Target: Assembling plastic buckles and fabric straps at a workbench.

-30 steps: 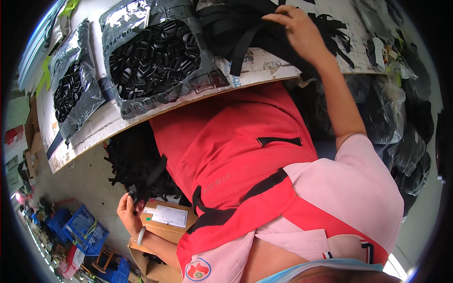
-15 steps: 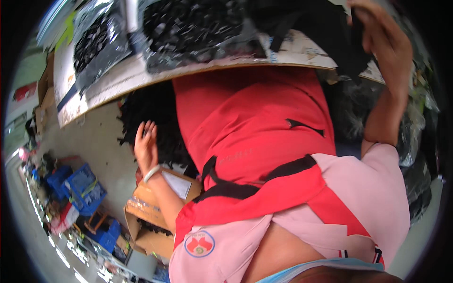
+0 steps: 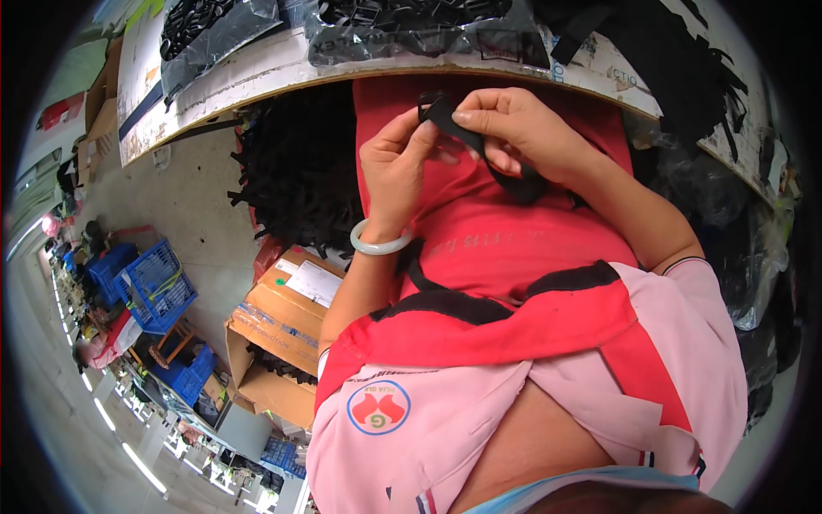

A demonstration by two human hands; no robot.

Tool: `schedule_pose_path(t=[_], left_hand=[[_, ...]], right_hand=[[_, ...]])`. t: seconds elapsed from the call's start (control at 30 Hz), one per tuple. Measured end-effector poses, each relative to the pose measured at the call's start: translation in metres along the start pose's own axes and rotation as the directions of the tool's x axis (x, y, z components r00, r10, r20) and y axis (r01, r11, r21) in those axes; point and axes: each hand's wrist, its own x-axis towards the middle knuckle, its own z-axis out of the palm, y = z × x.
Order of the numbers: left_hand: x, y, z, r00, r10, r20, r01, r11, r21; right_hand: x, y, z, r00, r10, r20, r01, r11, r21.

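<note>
**Left hand (image 3: 392, 171) pinching a black plastic buckle (image 3: 427, 102), right hand (image 3: 524, 128) pinching a black webbing strap (image 3: 454, 127)**

Seen from above, a person's two bare hands meet in front of a red apron (image 3: 505, 244), just on the wearer's side of the desk (image 3: 193, 120). The buckle appears to be a small, dark frame at the left fingertips, thumb and forefinger closed on it. The right thumb and fingers are closed on the strap close by, its near end reaching the buckle and the rest curling down beneath the right hand. Whether the strap passes through the frame cannot be made out.

The strap looks light and limp, likely to bend rather than push straight, so a pinch close to its end should control it best. The buckle looks light, hard and perhaps a little slick; its outer rim seems the place to hold, leaving the opening free. Neither looks fragile.

Beyond the hands, on the desk, lie a clear bag of black buckles (image 3: 411, 41), a second such bag (image 3: 227, 38) to the left, and a heap of black straps (image 3: 659, 64) to the right.
</note>
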Motion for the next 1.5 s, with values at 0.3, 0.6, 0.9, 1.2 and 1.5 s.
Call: schedule_pose_path(t=[0.3, 0.6, 0.9, 1.2, 1.5], left_hand=[[0.010, -0.021, 0.008, 0.918, 0.396, -0.032, -0.364, 0.870, 0.333], [0.014, -0.019, 0.003, 0.817, 0.575, 0.049, -0.503, 0.668, 0.549], [0.005, -0.012, 0.003, 0.954, 0.300, -0.004, -0.275, 0.879, 0.389], [0.011, -0.004, 0.003, 0.995, -0.006, -0.103, -0.001, 0.998, -0.067], [0.012, -0.008, 0.006, 0.958, 0.273, -0.084, -0.252, 0.946, 0.203]], right_hand=[[0.008, 0.009, -0.001, 0.993, -0.114, 0.042, 0.083, 0.888, 0.451], [0.008, 0.015, 0.008, 0.954, -0.191, -0.230, 0.216, 0.972, 0.092], [0.021, 0.019, -0.009, 0.976, -0.168, -0.139, 0.174, 0.984, 0.032], [0.002, 0.013, 0.004, 0.532, -0.841, 0.098, 0.678, 0.353, -0.645], [0.006, 0.007, -0.006, 0.976, -0.205, -0.079, 0.143, 0.867, -0.477]])
